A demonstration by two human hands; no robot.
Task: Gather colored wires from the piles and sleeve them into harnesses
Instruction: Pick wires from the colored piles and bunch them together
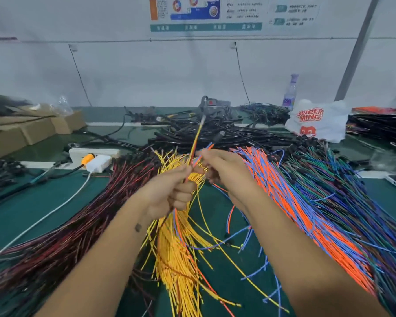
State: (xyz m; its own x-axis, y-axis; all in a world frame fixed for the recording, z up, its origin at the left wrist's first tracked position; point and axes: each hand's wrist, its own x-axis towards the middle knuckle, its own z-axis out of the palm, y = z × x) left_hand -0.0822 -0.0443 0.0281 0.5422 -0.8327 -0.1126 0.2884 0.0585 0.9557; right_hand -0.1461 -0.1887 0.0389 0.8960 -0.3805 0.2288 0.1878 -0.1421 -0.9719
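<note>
My left hand grips a thin bundle of gathered wires, yellow, orange and blue, whose tips stick up above the fist. Beside it, my right hand pinches orange and blue wire ends close to the same bundle. Both hands hover over the yellow wire pile. A dark red and black wire pile lies to the left. Right of my arms fans the orange and blue wire pile, and beyond it the green and blue wire pile. Black sleeved harnesses are heaped behind.
A green mat covers the bench. A white power strip with an orange plug and a white cable lie at the left. Cardboard boxes stand at the back left. A white plastic bag and a bottle sit at the back right.
</note>
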